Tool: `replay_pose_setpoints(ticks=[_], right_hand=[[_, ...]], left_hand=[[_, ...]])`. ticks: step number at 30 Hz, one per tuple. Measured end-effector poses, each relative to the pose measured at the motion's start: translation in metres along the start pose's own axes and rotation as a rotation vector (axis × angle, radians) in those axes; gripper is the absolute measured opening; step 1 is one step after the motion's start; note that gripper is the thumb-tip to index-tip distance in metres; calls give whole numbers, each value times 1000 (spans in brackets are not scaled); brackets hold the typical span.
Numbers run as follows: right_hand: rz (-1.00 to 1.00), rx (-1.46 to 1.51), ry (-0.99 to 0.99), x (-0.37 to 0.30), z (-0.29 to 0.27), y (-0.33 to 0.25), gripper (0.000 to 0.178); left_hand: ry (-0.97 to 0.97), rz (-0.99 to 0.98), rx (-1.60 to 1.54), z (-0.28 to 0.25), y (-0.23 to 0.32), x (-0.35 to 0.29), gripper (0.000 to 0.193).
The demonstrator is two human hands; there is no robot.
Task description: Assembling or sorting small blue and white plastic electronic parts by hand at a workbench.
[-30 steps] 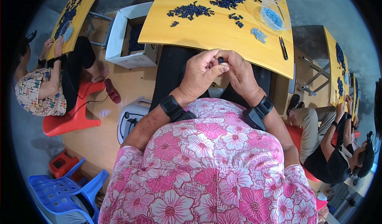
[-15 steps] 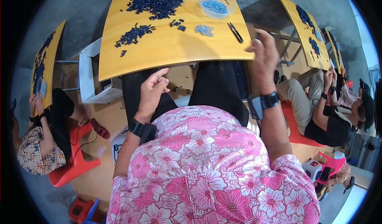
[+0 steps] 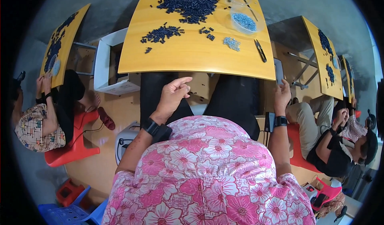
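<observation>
My left hand (image 3: 173,97) is held above my lap, just in front of the table's near edge. Its index finger points right while the thumb and other fingers curl together; whatever they may hold is hidden. Beside the table's near right corner, my right hand (image 3: 282,94) is raised with loosely bent fingers apart and no object visible in them. On the yellow table (image 3: 192,61) lie a big heap of small black cylindrical pieces (image 3: 188,3), a smaller pile of them (image 3: 162,34), a few loose black pieces (image 3: 207,33) and a little pile of light-blue pieces (image 3: 232,44).
A clear bowl of light-blue pieces (image 3: 244,22) stands at the back right, with black snips (image 3: 260,51) nearer the right edge. An open white box (image 3: 116,88) is on the floor at left. Other people sit at tables on both sides.
My right hand has come down and back from over the table's right edge, its fingers loosening. The left hand keeps nearly the same pose. The whole view has shifted.
</observation>
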State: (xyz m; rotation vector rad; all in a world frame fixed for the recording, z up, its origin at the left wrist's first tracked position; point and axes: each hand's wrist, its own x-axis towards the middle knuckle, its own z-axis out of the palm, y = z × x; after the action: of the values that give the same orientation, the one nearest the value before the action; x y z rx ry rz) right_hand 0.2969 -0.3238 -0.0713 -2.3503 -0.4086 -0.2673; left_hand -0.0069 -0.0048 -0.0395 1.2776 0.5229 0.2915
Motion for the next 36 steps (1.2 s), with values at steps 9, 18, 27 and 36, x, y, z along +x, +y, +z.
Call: replay_pose_setpoints(ticks=[9, 18, 27, 36], right_hand=[[-230, 299, -103, 16, 10, -163, 13], [-711, -52, -278, 29, 97, -247, 22], [-585, -346, -336, 33, 127, -258, 25], [-655, -289, -300, 29, 128, -251, 18]], left_hand=[[-85, -33, -64, -4, 5, 12, 34], [-115, -70, -207, -9, -1, 17, 35], [-120, -112, -194, -10, 4, 18, 35], [-134, -110, -161, -8, 3, 18, 32]])
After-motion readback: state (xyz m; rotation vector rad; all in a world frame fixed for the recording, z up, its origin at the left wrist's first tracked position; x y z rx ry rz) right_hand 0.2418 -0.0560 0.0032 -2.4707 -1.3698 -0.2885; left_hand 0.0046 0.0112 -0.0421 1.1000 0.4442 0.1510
